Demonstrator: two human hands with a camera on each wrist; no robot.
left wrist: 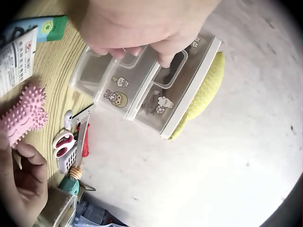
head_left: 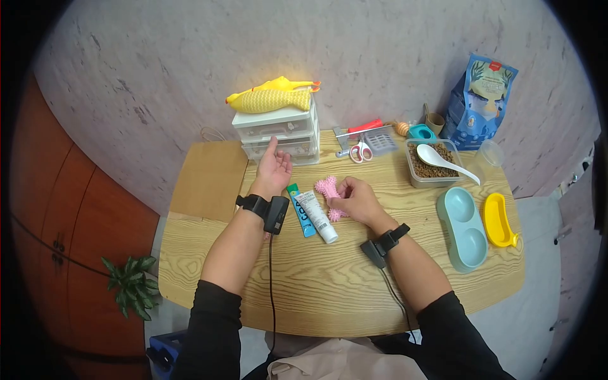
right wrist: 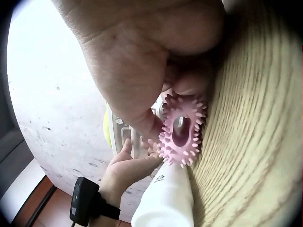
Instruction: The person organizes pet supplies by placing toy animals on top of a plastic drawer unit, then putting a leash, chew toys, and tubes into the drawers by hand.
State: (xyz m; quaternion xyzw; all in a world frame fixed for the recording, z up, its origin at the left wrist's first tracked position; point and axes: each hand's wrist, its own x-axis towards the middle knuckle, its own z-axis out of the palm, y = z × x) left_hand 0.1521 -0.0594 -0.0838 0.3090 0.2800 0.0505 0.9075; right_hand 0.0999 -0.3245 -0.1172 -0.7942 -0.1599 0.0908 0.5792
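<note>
- Wooden table [head_left: 329, 291] stands against a grey marbled wall; its near half is bare wood between the two forearms, while things crowd the far edge.
- At the left edge a flat cardboard sheet [head_left: 209, 178] lies on the table, with a small potted plant [head_left: 132, 285] lower on the floor side.
- The left hand [head_left: 273, 170] reaches forward with relaxed fingers, and its fingertips touch the front of the clear drawer unit [head_left: 278, 132]; a yellow rubber chicken [head_left: 272, 96] lies on top of the unit.
- Just right of the left wrist lie a green-blue tube [head_left: 300, 212] and a white tube [head_left: 316, 216], side by side and touching.
- The pink spiky bone toy [head_left: 329, 190] lies next to the white tube, and the right hand [head_left: 358, 201] grips it with curled fingers, resting on the table.
- The left wrist view shows the fingertips [left wrist: 163, 59] on the drawer handles and cartoon stickers on the drawer fronts, which the head view does not show.
- The right wrist view shows the toy [right wrist: 181, 130] pinched close under the thumb, pressed near the wood.
- To the right stand scissors [head_left: 361, 152], a box of kibble [head_left: 434, 166] with a white spoon [head_left: 443, 159], a teal double bowl [head_left: 462, 227], a yellow scoop [head_left: 499, 220] and a blue bag [head_left: 482, 101].
</note>
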